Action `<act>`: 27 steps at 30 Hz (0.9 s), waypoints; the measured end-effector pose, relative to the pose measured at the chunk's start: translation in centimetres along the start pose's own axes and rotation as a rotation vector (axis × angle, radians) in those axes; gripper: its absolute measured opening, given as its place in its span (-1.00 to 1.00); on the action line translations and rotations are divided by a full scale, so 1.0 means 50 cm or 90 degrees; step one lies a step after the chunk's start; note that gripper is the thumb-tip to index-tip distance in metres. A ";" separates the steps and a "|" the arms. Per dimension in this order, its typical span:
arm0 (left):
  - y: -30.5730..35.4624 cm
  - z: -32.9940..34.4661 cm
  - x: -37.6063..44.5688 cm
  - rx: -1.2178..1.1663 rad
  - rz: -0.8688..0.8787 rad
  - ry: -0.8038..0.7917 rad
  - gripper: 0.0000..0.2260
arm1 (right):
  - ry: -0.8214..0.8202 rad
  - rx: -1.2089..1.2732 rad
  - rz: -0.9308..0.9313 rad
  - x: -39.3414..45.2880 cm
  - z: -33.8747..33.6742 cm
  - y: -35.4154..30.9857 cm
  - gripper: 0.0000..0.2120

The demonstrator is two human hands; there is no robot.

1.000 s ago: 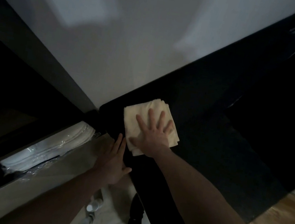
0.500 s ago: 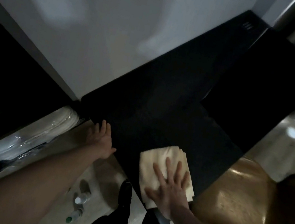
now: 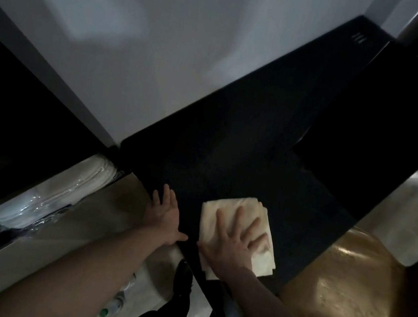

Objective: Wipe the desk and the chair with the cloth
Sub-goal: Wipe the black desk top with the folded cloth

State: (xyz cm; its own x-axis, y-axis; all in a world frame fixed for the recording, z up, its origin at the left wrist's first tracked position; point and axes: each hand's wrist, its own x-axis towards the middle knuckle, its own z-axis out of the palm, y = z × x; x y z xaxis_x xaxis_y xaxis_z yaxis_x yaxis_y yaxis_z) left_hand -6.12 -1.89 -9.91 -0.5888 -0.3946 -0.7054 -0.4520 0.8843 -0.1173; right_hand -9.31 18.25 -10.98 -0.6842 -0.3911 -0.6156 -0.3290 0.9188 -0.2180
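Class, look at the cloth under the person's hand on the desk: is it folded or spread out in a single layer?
Folded. The cloth shows several stacked layer edges at its far corner, and the right hand presses flat on it.

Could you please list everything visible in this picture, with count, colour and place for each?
desk: one, black, centre, against the wall.
cloth: one, cream, folded, flat on the desk's near part.
chair: one, glossy brown-gold, lower right beside the desk.
wall: one, white, top.
wrapped bundle: one, white in clear plastic, on the ledge at left.
bottles: apparently two, clear, one green-capped, on the floor below.
left hand: flat on the desk's edge.
right hand: spread flat on the cloth.
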 end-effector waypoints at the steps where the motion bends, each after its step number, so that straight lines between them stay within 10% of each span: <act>1: 0.003 -0.001 0.000 -0.001 -0.002 -0.002 0.27 | 0.004 -0.011 -0.001 0.012 -0.003 -0.008 -0.04; 27: 0.009 -0.027 -0.017 0.021 0.006 -0.023 0.26 | 0.006 0.120 0.149 -0.186 0.125 0.109 -0.16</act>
State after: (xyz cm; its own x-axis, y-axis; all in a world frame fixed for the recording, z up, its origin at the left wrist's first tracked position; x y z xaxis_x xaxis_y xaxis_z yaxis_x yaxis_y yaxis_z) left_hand -6.69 -1.49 -8.42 -0.5677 -0.3773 -0.7317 -0.4233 0.8961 -0.1336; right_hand -0.66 27.23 -11.17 -0.7330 -0.1671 -0.6594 -0.0358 0.9775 -0.2079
